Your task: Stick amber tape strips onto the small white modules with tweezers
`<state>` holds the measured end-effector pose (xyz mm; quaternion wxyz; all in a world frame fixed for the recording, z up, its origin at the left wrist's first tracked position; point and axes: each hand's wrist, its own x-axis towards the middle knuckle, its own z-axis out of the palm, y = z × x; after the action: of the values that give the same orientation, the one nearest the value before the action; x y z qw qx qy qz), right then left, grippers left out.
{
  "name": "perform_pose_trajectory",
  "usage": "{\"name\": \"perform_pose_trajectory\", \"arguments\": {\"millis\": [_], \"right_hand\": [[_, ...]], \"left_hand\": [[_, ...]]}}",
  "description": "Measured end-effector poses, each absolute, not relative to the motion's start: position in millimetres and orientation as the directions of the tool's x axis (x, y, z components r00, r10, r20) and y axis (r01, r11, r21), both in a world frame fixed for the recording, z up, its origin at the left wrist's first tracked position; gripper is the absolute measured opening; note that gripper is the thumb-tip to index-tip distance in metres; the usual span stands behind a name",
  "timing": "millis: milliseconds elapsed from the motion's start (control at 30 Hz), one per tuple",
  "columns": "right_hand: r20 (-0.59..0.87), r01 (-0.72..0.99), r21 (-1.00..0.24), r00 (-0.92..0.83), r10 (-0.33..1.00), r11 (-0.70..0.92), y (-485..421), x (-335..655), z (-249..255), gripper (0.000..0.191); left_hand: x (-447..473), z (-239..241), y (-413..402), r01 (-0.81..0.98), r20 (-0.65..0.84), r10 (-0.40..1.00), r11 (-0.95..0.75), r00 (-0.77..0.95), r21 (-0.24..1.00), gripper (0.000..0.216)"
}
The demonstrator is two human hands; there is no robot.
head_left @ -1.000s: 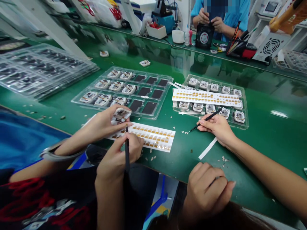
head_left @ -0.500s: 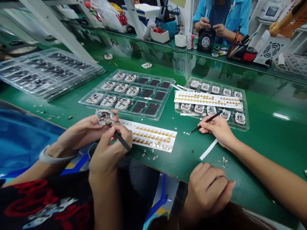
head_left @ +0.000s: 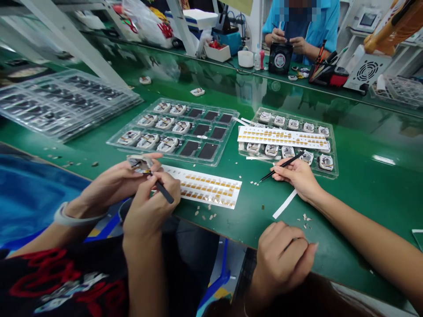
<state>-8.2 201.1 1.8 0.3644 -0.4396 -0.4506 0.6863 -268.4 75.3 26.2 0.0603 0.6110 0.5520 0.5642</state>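
Note:
My left hand (head_left: 110, 179), with a pale band on its wrist, holds up a small white-rimmed device housing (head_left: 140, 163), now tilted. Its open inside shows metal and dark parts. My right hand (head_left: 148, 211) pinches black tweezers (head_left: 164, 192), their tips at the housing's near edge and partly hidden by my fingers. Beside my right hand lies a white sheet (head_left: 211, 190) with rows of amber adhesive pieces. Beyond it, a clear tray (head_left: 188, 157) carries several similar housings and flat dark panels. Small pale scraps (head_left: 205, 214) lie in front of the sheet.
At right, a co-worker's hand (head_left: 302, 176) holds black tweezers (head_left: 280, 167) near tiny pieces; their other hand (head_left: 286, 255) is curled. Another filled tray (head_left: 334, 154) bears a sheet (head_left: 282, 137). Stacked clear trays (head_left: 69, 101) stand left. Across the bench, a person (head_left: 304, 33) handles a black fan (head_left: 280, 58).
The housing in my left hand has tipped, so less of its inside shows. My right hand and tweezers stay at it with a slight shift. The view has moved a little to the right.

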Motion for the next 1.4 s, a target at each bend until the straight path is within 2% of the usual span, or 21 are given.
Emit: {"name": "perform_pose_trajectory", "arguments": {"millis": [167, 367, 533, 667, 800, 900, 1033, 1167, 1267, 1400], "right_hand": [[-0.241, -0.062, -0.957, -0.380, 0.893, -0.285, 201, -9, -1, 0.047], [-0.219, -0.051, -0.965, -0.383, 0.897, -0.258, 201, -10, -1, 0.044], [-0.242, -0.036, -0.961, -0.372, 0.896, -0.274, 202, -11, 0, 0.043], [-0.277, -0.026, -0.949, -0.399, 0.874, -0.313, 202, -10, 2, 0.041], [-0.304, -0.041, -0.936, -0.406, 0.862, -0.350, 203, -9, 4, 0.035], [-0.300, -0.078, -0.930, -0.404, 0.864, -0.359, 203, -11, 13, 0.028], [-0.229, -0.123, -0.942, -0.444, 0.866, -0.312, 201, -2, 40, 0.023], [-0.175, -0.068, -0.969, -0.487, 0.856, -0.237, 188, 39, 52, 0.025], [-0.246, 0.013, -0.964, -0.428, 0.870, -0.266, 173, 75, 38, 0.031], [-0.315, 0.027, -0.944, -0.361, 0.878, -0.328, 164, 99, 15, 0.040]], "left_hand": [[-291, 0, 71, 0.563, 0.543, 0.748, -0.278, -0.382, 0.778, 0.024], [-296, -12, 67, 0.562, 0.518, 0.769, -0.255, -0.376, 0.787, 0.028], [-298, -2, 70, 0.589, 0.543, 0.752, -0.259, -0.375, 0.765, 0.026], [-273, 20, 74, 0.636, 0.610, 0.738, -0.329, -0.288, 0.698, 0.029], [-168, 18, 65, 0.631, 0.648, 0.750, -0.442, -0.131, 0.638, 0.020], [-111, 5, 53, 0.647, 0.695, 0.719, -0.530, -0.001, 0.549, 0.017], [-181, 15, 54, 0.771, 0.592, 0.804, -0.412, 0.057, 0.486, 0.016], [-241, 25, 69, 0.793, 0.605, 0.795, -0.387, 0.029, 0.471, 0.024], [-186, 0, 56, 0.798, 0.605, 0.795, -0.384, 0.030, 0.464, 0.036], [-89, -32, 35, 0.771, 0.580, 0.812, -0.404, 0.055, 0.492, 0.026]]}}
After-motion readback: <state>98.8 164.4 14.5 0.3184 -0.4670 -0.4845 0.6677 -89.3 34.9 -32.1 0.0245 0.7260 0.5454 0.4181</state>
